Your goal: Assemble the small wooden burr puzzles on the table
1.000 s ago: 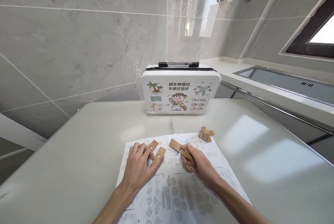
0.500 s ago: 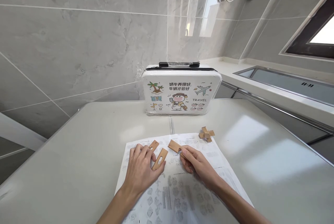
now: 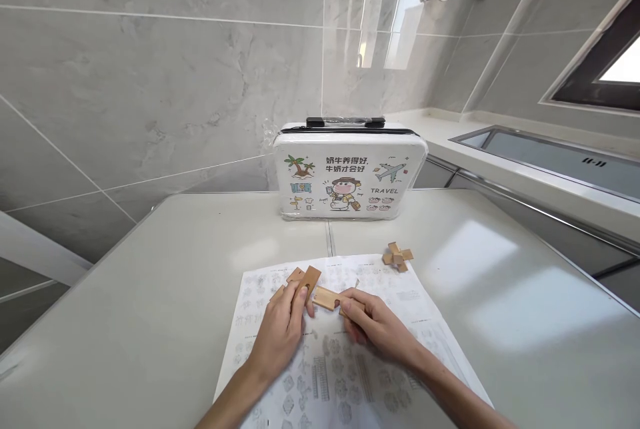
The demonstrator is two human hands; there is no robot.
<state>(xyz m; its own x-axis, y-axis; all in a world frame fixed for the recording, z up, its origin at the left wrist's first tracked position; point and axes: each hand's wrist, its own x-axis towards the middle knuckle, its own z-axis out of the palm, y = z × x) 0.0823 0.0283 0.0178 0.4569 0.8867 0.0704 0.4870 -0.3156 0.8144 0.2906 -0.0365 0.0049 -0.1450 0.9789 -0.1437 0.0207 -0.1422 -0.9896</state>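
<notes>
My left hand (image 3: 284,326) is closed around a flat wooden puzzle piece (image 3: 312,277), its thumb lying over the slot. Behind those fingers another wooden piece (image 3: 295,274) and the corner of a further one (image 3: 277,294) peek out; whether they are gripped or lie on the paper I cannot tell. My right hand (image 3: 376,324) pinches a slotted wooden piece (image 3: 326,298) whose free end points left, close to my left fingertips. Both hands are over a printed instruction sheet (image 3: 330,349) covered in small puzzle diagrams.
An assembled wooden cross-shaped puzzle (image 3: 398,257) sits at the sheet's upper right corner. Farther back, a white cartoon-printed case (image 3: 350,176) stands upright on the white table (image 3: 165,296). A counter with a sink (image 3: 560,159) runs along the right, and a tiled wall rises behind.
My left hand has lifted and turned its piece more upright. My right hand has shifted its piece left and slightly down, so the two pieces are now nearer each other.
</notes>
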